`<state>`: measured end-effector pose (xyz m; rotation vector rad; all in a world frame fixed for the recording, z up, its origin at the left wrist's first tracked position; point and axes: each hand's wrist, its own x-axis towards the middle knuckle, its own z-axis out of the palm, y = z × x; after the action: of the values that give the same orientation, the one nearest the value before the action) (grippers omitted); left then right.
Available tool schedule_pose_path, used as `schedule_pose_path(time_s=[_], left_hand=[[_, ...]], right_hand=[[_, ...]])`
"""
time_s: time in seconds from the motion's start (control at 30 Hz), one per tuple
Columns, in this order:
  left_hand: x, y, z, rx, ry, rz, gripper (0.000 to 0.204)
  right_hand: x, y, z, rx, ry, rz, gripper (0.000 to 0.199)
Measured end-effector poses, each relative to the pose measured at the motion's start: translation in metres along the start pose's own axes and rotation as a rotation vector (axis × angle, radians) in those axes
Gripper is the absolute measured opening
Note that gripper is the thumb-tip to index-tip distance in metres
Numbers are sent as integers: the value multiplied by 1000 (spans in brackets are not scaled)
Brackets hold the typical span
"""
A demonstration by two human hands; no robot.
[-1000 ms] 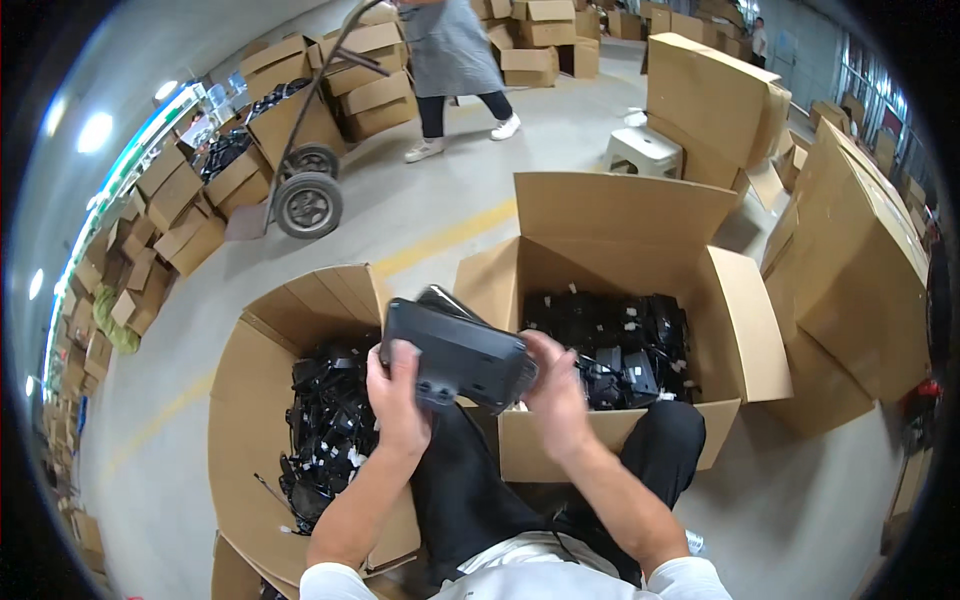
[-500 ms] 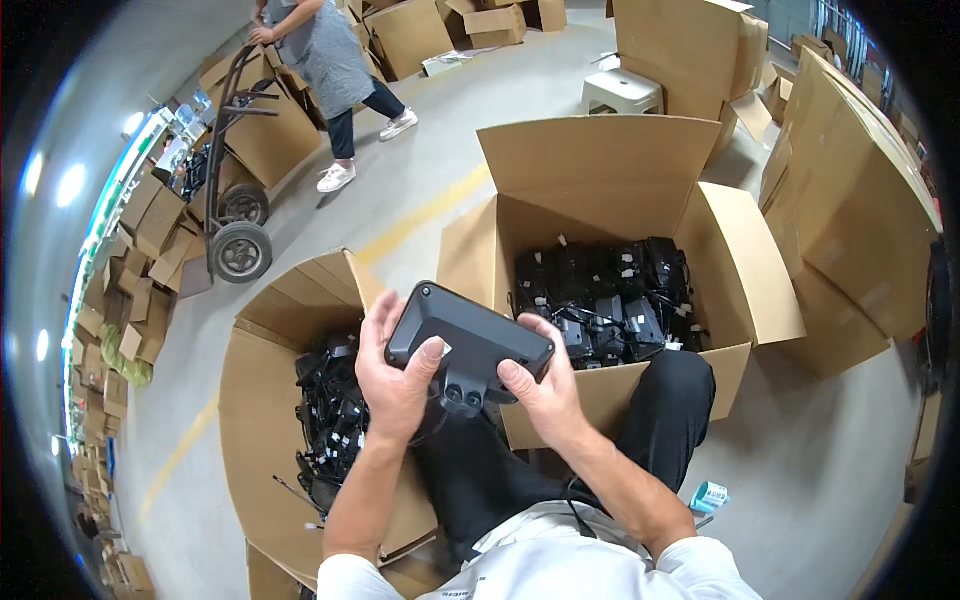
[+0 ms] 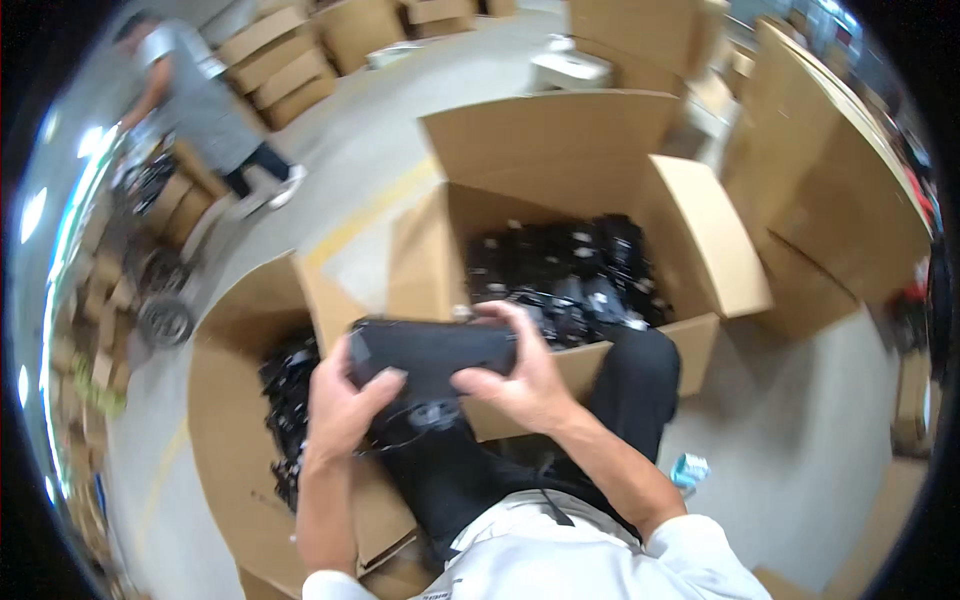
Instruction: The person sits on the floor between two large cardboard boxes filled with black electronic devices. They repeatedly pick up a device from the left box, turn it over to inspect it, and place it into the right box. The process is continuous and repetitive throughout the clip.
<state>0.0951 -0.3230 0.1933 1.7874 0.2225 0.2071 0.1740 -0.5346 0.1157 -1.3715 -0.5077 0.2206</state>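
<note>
A black rectangular plastic housing (image 3: 430, 352), with a mount and a thin cable at its lower side, is held level above my lap. My left hand (image 3: 340, 405) grips its left end, thumb on the upper face. Around the right end my right hand (image 3: 522, 378) is closed the same way. To the left stands an open cardboard box (image 3: 218, 430) with similar black parts (image 3: 284, 400) and cables in it. Ahead, a second open cardboard box (image 3: 545, 145) holds several more black units (image 3: 560, 262) with small white connectors. Motion blurs the housing's details.
A co-worker (image 3: 200, 105) stands at the far left by a hand truck (image 3: 165, 318) loaded with cartons. A white stool (image 3: 570, 70) is behind the far box. Large cartons (image 3: 830, 190) stand at the right. A blue-white container (image 3: 690, 470) lies on the floor near my right knee.
The housing has turned from slanted to nearly level and sits slightly lower and farther left in view, still in both hands. The co-worker and hand truck have moved left. The whole view has shifted.
</note>
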Motion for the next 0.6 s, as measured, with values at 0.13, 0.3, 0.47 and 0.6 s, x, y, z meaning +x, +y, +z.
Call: schedule_pose_path(time_s=[0.13, 0.3, 0.47, 0.6], left_hand=[[-11, -31, 16, -310, 169, -24, 51], [-6, -19, 33, -40, 166, 73, 57], [49, 17, 67, 177, 53, 164, 72], [97, 9, 90, 367, -460, -75, 78]], right_hand=[[-9, -3, 10, -48, 32, -248, 88], [-13, -14, -39, -134, -126, -124, 79], [13, -41, -98, -304, -248, -207, 68], [57, -64, -140, -379, 62, -72, 67]])
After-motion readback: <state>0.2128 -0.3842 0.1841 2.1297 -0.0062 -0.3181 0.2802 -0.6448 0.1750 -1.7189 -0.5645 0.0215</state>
